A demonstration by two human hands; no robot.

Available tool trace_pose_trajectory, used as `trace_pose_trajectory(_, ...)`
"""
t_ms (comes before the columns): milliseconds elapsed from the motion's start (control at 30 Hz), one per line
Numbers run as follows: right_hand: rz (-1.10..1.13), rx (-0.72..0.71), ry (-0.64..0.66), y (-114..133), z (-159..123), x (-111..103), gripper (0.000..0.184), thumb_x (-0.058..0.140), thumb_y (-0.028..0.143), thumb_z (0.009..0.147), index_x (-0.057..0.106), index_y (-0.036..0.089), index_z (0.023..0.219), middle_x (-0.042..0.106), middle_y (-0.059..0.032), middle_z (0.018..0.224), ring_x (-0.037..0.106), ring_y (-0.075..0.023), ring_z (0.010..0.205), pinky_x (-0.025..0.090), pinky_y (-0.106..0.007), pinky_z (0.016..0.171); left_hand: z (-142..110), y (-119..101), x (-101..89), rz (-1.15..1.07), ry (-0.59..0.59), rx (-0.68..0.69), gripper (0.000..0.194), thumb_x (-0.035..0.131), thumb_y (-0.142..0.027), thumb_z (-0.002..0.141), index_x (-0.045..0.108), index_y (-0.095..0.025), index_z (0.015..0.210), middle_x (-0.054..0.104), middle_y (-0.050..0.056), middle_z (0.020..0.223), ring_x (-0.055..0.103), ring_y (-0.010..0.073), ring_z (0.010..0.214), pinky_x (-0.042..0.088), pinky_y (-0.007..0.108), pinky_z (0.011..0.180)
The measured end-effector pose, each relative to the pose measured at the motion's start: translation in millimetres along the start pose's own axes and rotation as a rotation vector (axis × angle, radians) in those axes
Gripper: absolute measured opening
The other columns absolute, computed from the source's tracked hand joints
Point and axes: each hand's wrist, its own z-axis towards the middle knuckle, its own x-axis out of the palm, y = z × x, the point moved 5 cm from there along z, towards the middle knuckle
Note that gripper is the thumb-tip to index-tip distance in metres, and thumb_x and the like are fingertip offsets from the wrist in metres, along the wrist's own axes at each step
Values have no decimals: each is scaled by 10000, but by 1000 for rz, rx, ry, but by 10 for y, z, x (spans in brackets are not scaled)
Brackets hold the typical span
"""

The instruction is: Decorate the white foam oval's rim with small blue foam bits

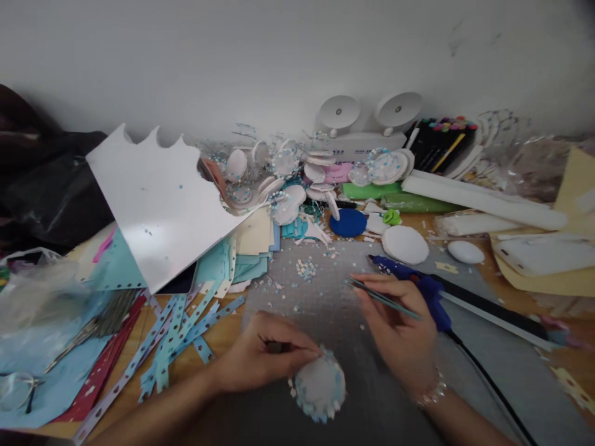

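Observation:
My left hand (267, 353) pinches the upper edge of a white round disc (320, 385) between thumb and fingers. Small pale blue and white pieces line the disc's rim. To the right, my right hand (402, 331) grips slim tweezers (385, 299), their tips pointing left over the grey cutting mat (264, 303). I cannot make out anything between the tips. A little heap of tiny blue and white pieces (306, 269) lies on the mat beyond both hands. Just past my right hand rests a blue hot glue gun (430, 290), its cord running toward the lower right.
Decorated white discs (288, 204) crowd the back near a two-headed white lamp (362, 139). A white wavy-edged board (162, 204) leans at left above punched paper strips (171, 341). A plain white disc (405, 244) and a blue disc (348, 222) lie behind the mat.

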Motion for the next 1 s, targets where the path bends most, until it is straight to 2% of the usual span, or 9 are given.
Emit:
trace_pose_trajectory(133, -100, -38, 96, -112, -3, 90, 79, 640, 156, 812, 617, 219, 854, 694, -67, 935, 658, -211, 912, 530, -410, 816, -41, -15, 109, -72, 221, 1, 204, 649, -240, 801, 785, -113, 887, 739, 119, 672, 581, 118, 515, 442, 198, 499)
trace_pose_trajectory(233, -142, -2, 136, -182, 9, 124, 16, 622, 208, 831, 630, 214, 844, 709, -70, 915, 665, -210, 891, 534, -409, 813, -66, 6, 130, -93, 284, -36, 231, 644, -278, 806, 784, -130, 917, 744, 115, 680, 573, 117, 502, 436, 196, 485)
trace_pose_trajectory(367, -196, 32, 183, -174, 15, 119, 54, 616, 256, 837, 647, 214, 822, 720, -54, 839, 675, -200, 809, 549, -360, 757, -39, 1, 57, -61, 176, -41, 237, 644, -296, 804, 784, -129, 899, 740, 105, 697, 574, 116, 534, 425, 189, 492)
trace_pose_trajectory(567, -271, 10, 294, -157, -31, 129, 59, 608, 251, 838, 646, 221, 805, 719, -36, 791, 680, -196, 759, 537, -314, 679, 1, 46, -22, -115, -26, -160, 254, 642, -323, 801, 776, -113, 850, 706, 73, 652, 522, 87, 492, 389, 161, 446)
trace_pose_trajectory(667, -282, 16, 327, -181, -44, 152, 54, 612, 251, 835, 637, 222, 796, 713, -29, 780, 678, -194, 747, 533, -308, 661, 1, 95, -8, -116, -47, -198, 268, 635, -333, 805, 773, -112, 867, 682, 58, 608, 490, 75, 452, 362, 154, 418)
trace_pose_trajectory(800, -227, 15, 267, -127, -24, 108, 49, 623, 241, 830, 633, 220, 787, 712, -32, 787, 676, -194, 761, 542, -323, 710, -3, 86, 10, 29, -24, -113, 302, 606, -343, 832, 765, -115, 948, 694, 74, 605, 526, 96, 448, 373, 172, 424)
trace_pose_trajectory(900, -142, 6, 181, -28, -1, 40, 40, 649, 209, 808, 638, 219, 771, 704, -28, 768, 672, -182, 747, 555, -313, 715, -10, 28, -29, 219, -101, 0, 290, 587, -336, 854, 764, -135, 967, 695, 62, 579, 530, 101, 447, 357, 180, 426)
trace_pose_trajectory(1000, -36, 39, 128, 40, 6, -6, 60, 669, 179, 789, 631, 215, 760, 694, -27, 763, 670, -169, 737, 568, -284, 678, -12, 1, -54, 324, -167, 61, 266, 572, -313, 873, 763, -142, 941, 721, 59, 640, 559, 100, 484, 381, 177, 447)
